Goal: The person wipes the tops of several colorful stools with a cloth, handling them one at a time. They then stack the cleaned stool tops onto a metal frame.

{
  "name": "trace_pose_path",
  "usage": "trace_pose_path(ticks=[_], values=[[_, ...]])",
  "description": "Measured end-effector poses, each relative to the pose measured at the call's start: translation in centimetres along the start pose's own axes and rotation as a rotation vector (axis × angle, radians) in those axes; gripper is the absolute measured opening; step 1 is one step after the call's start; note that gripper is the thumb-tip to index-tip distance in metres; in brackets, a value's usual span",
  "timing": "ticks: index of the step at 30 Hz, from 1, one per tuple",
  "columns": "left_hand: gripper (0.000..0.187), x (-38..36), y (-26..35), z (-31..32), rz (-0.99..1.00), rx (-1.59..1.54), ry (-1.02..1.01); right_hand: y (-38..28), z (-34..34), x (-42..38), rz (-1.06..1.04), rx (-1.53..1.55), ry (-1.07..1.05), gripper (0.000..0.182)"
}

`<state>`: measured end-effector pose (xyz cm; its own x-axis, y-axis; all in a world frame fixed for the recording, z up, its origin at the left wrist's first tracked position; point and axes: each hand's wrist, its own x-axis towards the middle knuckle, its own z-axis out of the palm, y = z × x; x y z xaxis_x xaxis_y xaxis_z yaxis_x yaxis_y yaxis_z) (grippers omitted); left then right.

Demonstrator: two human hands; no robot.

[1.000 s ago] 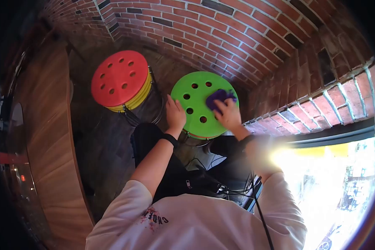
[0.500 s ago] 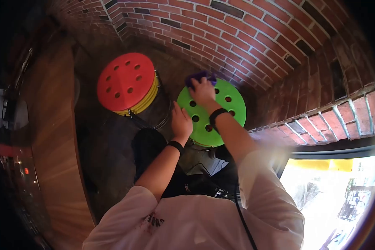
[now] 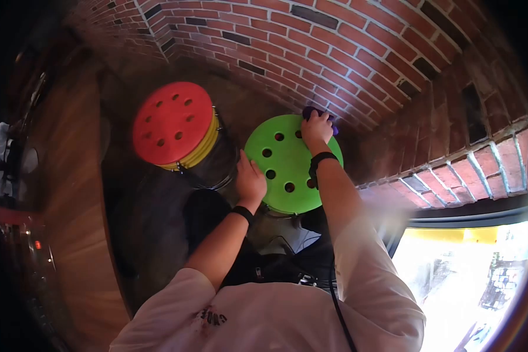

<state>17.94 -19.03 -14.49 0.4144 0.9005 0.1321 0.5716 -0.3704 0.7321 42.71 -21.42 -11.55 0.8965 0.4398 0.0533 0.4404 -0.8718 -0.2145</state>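
A round green stool seat point(image 3: 296, 161) with several holes lies below me, close to the brick wall. Under my right hand point(image 3: 318, 128) is a bunched purple cloth point(image 3: 333, 122), pressed at the far right rim of the seat with the fingers closed over it. My left hand point(image 3: 250, 179) rests against the seat's left edge, its fingers stretched out and holding nothing. To the left stands a stack of stools with a red holed seat point(image 3: 173, 126) on top and yellow seats point(image 3: 202, 148) beneath it.
A red brick wall point(image 3: 358, 64) runs along the far and right sides. On the left is a wooden tabletop point(image 3: 76, 205). A bright window point(image 3: 457, 281) is at the lower right, and a black cable point(image 3: 339, 299) hangs across my shirt.
My right hand has slid the purple cloth rightward along the far rim of the green seat. The seat's holes have turned slightly in view. My left hand stays at the left edge.
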Motion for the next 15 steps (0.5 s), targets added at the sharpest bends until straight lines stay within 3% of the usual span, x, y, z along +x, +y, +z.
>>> trace_pose_path(ticks=[5,7,10,15], values=[[0.052,0.1,-1.0,0.7,0.042,0.017,0.038,-8.1,2.1,-3.7,-0.144,0.083,-0.056,0.035],[0.052,0.1,-0.9,0.5,0.046,0.031,0.023,-11.6,1.3,-7.9,-0.413,0.085,-0.107,0.035],[0.052,-0.1,-0.6,0.7,0.038,0.047,0.015,-10.9,1.5,-8.2,-0.543,0.143,-0.144,0.036],[0.052,0.0,0.1,0.0,0.001,0.038,0.000,-4.8,1.6,-3.9,-0.267,0.056,-0.026,0.036]])
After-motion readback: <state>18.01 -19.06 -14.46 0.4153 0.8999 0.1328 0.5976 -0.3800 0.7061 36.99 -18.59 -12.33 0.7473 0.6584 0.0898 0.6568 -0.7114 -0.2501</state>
